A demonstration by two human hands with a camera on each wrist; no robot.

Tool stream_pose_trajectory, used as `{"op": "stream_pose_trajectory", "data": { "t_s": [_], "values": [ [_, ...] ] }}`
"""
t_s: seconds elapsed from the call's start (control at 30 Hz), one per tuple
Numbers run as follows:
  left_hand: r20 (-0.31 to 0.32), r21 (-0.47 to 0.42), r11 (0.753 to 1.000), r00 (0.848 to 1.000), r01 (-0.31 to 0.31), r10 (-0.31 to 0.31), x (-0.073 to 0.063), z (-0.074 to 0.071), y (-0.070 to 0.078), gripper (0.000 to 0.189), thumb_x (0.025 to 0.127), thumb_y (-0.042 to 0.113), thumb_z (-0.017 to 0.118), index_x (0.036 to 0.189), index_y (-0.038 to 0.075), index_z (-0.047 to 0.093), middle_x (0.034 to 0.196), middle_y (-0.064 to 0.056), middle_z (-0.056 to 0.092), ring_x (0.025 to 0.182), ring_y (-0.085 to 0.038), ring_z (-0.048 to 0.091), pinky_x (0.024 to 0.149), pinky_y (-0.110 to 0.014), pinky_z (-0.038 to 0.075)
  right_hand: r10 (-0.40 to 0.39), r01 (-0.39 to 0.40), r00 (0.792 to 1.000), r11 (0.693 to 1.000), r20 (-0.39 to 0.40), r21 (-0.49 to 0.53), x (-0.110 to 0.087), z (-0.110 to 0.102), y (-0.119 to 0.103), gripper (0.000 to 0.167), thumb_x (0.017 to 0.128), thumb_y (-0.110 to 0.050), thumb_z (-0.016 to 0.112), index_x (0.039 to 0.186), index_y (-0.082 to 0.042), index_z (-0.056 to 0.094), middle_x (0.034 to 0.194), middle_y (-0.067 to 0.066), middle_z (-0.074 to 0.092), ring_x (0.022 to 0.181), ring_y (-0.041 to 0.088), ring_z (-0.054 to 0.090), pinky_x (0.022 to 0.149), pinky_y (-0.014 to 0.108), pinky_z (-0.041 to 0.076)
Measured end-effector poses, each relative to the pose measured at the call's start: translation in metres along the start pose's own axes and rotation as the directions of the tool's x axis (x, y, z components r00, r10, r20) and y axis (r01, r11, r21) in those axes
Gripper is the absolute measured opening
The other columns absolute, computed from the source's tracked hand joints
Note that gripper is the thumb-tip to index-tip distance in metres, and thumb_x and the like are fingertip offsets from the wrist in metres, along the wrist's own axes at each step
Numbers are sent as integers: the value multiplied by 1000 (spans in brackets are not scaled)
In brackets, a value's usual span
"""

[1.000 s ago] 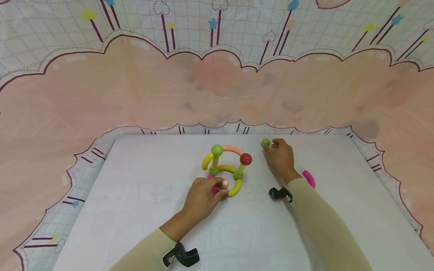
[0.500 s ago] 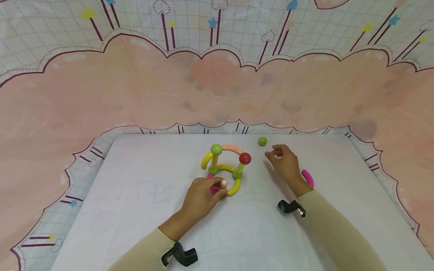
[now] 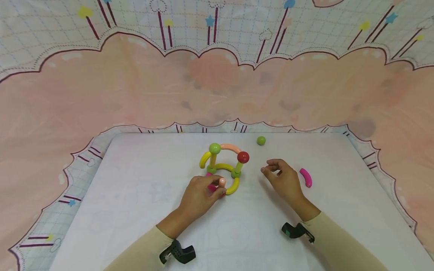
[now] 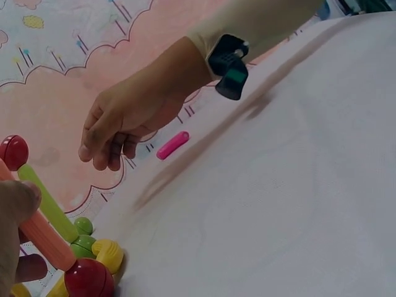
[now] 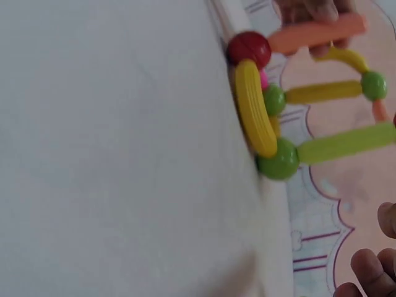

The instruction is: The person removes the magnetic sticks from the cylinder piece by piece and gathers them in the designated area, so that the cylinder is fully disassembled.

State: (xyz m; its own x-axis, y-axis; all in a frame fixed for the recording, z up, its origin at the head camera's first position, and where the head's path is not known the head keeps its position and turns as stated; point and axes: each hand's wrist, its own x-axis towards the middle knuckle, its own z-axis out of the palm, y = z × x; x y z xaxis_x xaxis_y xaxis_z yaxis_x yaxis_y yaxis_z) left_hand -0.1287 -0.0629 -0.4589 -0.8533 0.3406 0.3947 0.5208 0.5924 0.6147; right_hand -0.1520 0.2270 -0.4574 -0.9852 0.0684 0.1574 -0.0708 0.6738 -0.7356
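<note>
At the table's middle stands a frame of toy building balls and rods, with yellow curved rods point(image 3: 233, 186) and green balls low down. A green ball point(image 3: 214, 148) and a red ball point(image 3: 243, 157) top two upright rods, joined by a peach curved rod point(image 3: 231, 147). My left hand point(image 3: 198, 195) pinches an upright peach rod point(image 4: 49, 238) between thumb and fingers. Its lower end meets a red ball point(image 5: 249, 49) at the frame's near side. To the right, my right hand point(image 3: 285, 178) hovers over the table with loosely bent fingers, holding nothing.
A loose green ball point(image 3: 261, 140) lies near the table's far edge. Right of my right hand is a loose pink curved rod point(image 3: 306, 177). The white table point(image 3: 135, 226) meets a patterned cloth backdrop point(image 3: 135, 94) behind.
My right hand has let go of the loose green ball at the far edge and drawn back towards me. My left hand keeps its pinch on the peach rod.
</note>
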Motion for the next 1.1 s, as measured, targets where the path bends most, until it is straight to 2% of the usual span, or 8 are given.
{"op": "stream_pose_trajectory", "data": {
  "t_s": [0.27,0.43,0.53,0.7,0.87,0.97,1.1],
  "values": [
    [-6,16,1000,1000,-12,12,-1,1,-4,29,84,23,87,109,13,76,100,1,78,95,-16,70,90,-40,49,-79,78,996,996,40,35,-25,11,-21,34,90,-21,81,117,-6,67,94,-3,71,91,16,62,84,38,51],
    [19,10,1000,1000,-10,10,-3,3,-8,29,83,23,88,107,12,77,95,2,77,88,-19,69,92,-43,48,-157,156,984,988,86,19,-36,18,-33,33,87,-18,84,114,-7,69,93,-7,70,90,14,62,80,37,53],
    [37,38,999,999,2,-3,-4,3,-11,28,81,25,90,103,13,77,90,4,74,88,-20,67,93,-45,47,-198,199,974,980,108,7,-39,24,-41,35,85,-19,86,115,-8,70,94,-8,70,89,15,63,78,37,54],
    [84,120,993,996,3,-13,-6,6,-15,26,79,27,91,96,18,75,88,7,71,99,-20,64,96,-47,45,-265,265,954,964,138,19,-41,35,-48,37,83,-15,87,115,-8,69,97,-6,70,91,14,64,78,35,55],
    [107,163,987,994,-6,-11,-5,7,-17,26,77,26,92,94,20,74,91,7,71,116,-27,61,104,-52,37,-366,360,921,930,136,71,-40,41,-58,39,82,-8,87,115,-6,68,100,-2,71,95,16,64,77,33,56],
    [108,175,984,994,-21,2,-5,8,-19,26,76,26,93,92,20,74,92,6,72,121,-29,59,105,-52,35,-422,415,898,906,123,83,-39,43,-67,40,81,-9,88,116,-7,68,103,-1,71,96,18,65,75,34,56],
    [115,191,981,993,-25,3,-5,9,-21,27,76,29,93,94,18,77,90,5,73,122,-29,58,105,-52,34,-455,449,881,890,126,78,-38,46,-79,42,82,-14,88,119,-6,69,110,0,72,97,17,63,75,35,57]
  ]
}}
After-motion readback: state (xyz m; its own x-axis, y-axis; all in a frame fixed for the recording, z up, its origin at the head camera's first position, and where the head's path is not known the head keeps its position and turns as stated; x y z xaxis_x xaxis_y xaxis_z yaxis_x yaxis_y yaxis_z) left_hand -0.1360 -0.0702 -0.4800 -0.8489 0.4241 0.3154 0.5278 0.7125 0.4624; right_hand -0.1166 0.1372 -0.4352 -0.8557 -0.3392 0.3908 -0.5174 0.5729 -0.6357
